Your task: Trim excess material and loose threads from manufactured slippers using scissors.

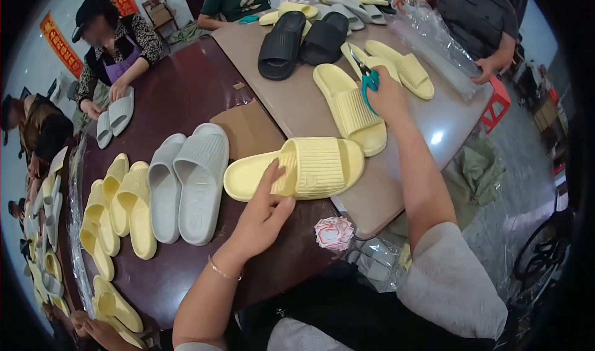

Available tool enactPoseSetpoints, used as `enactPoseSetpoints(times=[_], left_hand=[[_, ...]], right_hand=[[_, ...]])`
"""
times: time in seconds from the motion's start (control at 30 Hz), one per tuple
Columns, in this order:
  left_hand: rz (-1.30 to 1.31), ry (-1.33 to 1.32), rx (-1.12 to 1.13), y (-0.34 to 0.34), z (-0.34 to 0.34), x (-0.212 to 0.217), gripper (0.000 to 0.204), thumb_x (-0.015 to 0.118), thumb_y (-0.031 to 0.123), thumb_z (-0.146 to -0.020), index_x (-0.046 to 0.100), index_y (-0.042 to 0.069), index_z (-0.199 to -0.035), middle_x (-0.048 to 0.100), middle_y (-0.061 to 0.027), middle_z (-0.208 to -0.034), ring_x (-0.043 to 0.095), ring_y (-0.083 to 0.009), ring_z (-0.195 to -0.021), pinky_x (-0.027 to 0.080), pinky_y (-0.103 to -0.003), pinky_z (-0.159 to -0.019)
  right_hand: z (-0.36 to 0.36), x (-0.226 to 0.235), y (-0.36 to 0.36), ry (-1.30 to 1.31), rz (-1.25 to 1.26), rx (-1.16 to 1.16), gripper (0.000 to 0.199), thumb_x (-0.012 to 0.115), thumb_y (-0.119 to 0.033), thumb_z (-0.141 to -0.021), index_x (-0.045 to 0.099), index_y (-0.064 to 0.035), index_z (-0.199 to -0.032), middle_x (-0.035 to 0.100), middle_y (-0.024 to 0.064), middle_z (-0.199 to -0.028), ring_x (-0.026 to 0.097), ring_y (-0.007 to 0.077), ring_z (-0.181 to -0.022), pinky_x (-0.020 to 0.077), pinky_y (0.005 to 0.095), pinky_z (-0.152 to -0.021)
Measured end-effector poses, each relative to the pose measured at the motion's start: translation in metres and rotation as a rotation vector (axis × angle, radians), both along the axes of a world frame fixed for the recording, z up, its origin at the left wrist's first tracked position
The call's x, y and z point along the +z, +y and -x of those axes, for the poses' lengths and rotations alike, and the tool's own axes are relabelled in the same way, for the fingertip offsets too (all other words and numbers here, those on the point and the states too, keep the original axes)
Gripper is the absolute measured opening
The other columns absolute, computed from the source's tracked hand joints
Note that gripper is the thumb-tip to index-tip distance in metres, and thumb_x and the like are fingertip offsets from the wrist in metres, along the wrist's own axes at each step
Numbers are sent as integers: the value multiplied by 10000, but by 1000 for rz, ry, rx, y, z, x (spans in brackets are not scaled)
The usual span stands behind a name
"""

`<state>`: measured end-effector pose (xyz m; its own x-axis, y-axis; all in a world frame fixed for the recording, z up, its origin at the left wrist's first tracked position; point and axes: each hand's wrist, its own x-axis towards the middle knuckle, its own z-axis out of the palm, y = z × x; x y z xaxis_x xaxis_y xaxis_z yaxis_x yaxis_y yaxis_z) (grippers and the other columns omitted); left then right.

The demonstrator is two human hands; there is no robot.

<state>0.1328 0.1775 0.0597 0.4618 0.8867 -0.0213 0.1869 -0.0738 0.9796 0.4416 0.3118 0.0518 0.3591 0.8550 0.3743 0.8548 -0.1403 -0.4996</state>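
Observation:
A yellow slide slipper [319, 165] lies sideways in front of me across the join of the two tables. Over its near edge and footbed reaches my left hand [263, 218], fingers stretched and apart, not gripped round it. My right hand [387, 97] is closed round teal-handled scissors [368, 81], their blades pointing up and away. Beneath the scissors another yellow slipper [347, 106] rests on the tan table, its lower end by the first one. Further yellow slippers [412, 75] lie just beyond my right hand.
Grey slippers [201, 184] and several yellow ones [133, 208] stand to my left on the dark red table [186, 84]. Black slippers [282, 44] sit at the far side. A stack of small printed labels [334, 233] lies near me. Co-workers handle a grey pair and clear plastic bags [434, 47].

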Motion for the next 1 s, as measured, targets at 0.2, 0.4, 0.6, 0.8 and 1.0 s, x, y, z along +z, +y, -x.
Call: enactPoseSetpoints(times=[0.2,0.4,0.6,0.8,1.0], left_hand=[[72,20,-121,10,-2,-23,453,536,196,-925,430,27,-1332,543,-187,-1208,589,-253,-918,479,-295,-779],[-240,204,-110,-8,-4,-4,343,551,211,-921,549,6,-1196,623,-154,-1013,609,-245,-793,480,-303,-726],[-229,217,-27,-14,13,13,301,544,185,-933,569,-3,-1166,636,-99,-822,598,-155,-769,471,-291,-725],[-898,648,306,12,20,10,357,635,102,-818,591,86,-1172,592,-100,-941,591,-222,-809,477,-333,-659],[-828,766,234,16,19,7,332,665,141,-768,608,104,-1093,544,-77,-901,572,-262,-803,479,-361,-627]], right_hand=[[11,-23,19,184,0,106,488,711,-318,-794,501,-41,-1137,657,149,-885,642,257,-826,488,352,-704],[51,-40,28,481,100,589,464,721,-234,-805,488,-32,-1152,640,45,-879,582,90,-786,467,245,-704],[91,-15,10,555,186,774,496,732,-204,-794,502,-38,-1200,639,32,-929,586,93,-822,471,244,-736],[99,18,-16,466,67,789,604,759,-195,-759,488,-81,-1287,642,68,-973,591,127,-883,477,276,-775],[77,45,-59,99,56,822,649,778,-188,-714,490,-93,-1287,620,102,-998,602,197,-891,477,306,-755]])
